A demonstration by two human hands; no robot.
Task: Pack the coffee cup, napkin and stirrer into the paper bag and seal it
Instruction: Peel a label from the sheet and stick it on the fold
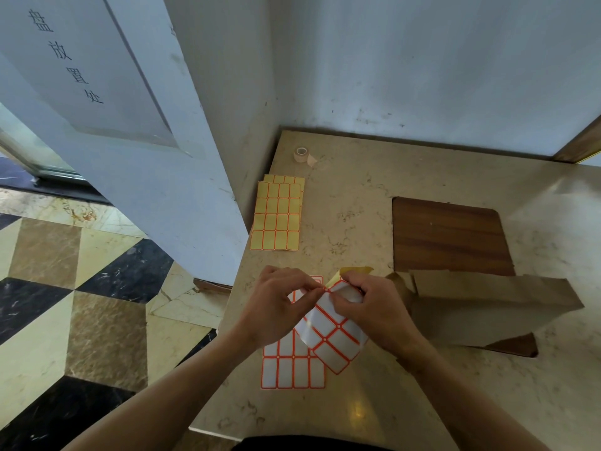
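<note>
I stand at a beige marble counter (357, 196) set into a corner of scuffed white walls (422, 60). A dark wood-grain square panel (452, 236) is inset in its top. To my left a white pillar (136, 151) bears a grey sign with black Chinese characters (70, 60). The floor (65, 288) is polished stone in cream, brown and black diamonds.

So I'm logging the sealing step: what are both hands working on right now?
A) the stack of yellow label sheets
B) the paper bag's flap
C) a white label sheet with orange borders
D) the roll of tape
C: the left hand and right hand pinch a curled white label sheet, peeling at its corner; the paper bag lies untouched beside them.
</note>
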